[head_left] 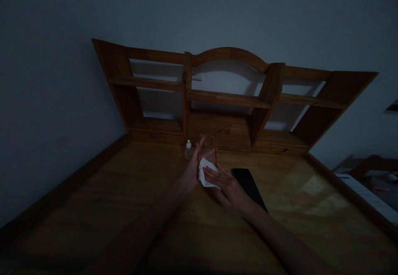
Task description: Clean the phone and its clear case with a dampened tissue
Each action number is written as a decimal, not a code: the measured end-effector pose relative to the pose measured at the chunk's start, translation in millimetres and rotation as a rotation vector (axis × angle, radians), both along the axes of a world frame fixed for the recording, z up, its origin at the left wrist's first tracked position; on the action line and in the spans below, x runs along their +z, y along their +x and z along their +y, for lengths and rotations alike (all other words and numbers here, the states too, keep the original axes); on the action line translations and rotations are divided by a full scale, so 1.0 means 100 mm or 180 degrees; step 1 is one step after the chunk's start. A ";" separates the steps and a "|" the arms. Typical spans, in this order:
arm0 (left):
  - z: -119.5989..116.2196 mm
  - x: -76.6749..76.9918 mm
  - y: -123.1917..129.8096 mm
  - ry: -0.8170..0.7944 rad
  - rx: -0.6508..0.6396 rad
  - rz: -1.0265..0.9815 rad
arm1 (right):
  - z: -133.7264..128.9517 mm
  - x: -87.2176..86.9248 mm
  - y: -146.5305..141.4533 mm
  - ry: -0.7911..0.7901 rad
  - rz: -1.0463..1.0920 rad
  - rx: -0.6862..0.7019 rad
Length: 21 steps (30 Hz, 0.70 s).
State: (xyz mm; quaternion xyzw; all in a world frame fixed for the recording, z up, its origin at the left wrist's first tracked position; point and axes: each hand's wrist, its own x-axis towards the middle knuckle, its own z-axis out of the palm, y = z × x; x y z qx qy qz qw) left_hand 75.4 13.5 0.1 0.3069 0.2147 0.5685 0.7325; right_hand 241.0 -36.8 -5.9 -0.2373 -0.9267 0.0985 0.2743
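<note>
In the middle of the head view, my left hand (193,168) is closed on a thin-framed pair of glasses (216,153), whose slim arms stick up and away from me. A folded white cloth (207,174), perhaps a tissue, lies against the near part of the glasses. Fingers of my right hand (229,187) press on this cloth from the right side, covering part of it. The lenses are mostly hidden behind the cloth and fingers. Just beyond my left hand stands a small clear bottle (188,150) with a white cap.
A black phone (250,188) lies on the wooden desk (139,184), right of my right hand. Along the back rises a wooden shelf unit (228,99) with several compartments against the wall. Past the desk's right edge are papers (370,194). The light is dim.
</note>
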 end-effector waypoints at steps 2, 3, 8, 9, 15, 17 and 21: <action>0.02 -0.02 -0.02 0.0052 0.0004 0.0026 | 0.03 -0.02 0.03 -0.0009 0.0086 -0.0027; 0.03 -0.03 -0.02 0.0076 -0.0008 0.0032 | 0.05 -0.03 0.05 -0.0003 0.0104 -0.0064; 0.05 -0.02 -0.04 0.0152 -0.0027 0.0003 | 0.08 -0.05 0.12 0.0159 0.0049 -0.0308; 0.05 -0.02 -0.04 0.0138 -0.0033 0.0016 | 0.08 -0.04 0.13 0.0210 0.0014 -0.0343; 0.02 -0.03 -0.03 0.0007 -0.0087 0.0048 | 0.08 -0.04 0.11 0.0580 -0.0263 -0.0546; 0.02 -0.05 -0.03 0.0015 -0.0083 0.0095 | 0.08 -0.03 0.10 0.0684 -0.0347 -0.0635; 0.03 -0.07 -0.03 0.0089 -0.0123 0.0249 | 0.07 -0.03 0.10 0.0911 -0.0450 -0.0769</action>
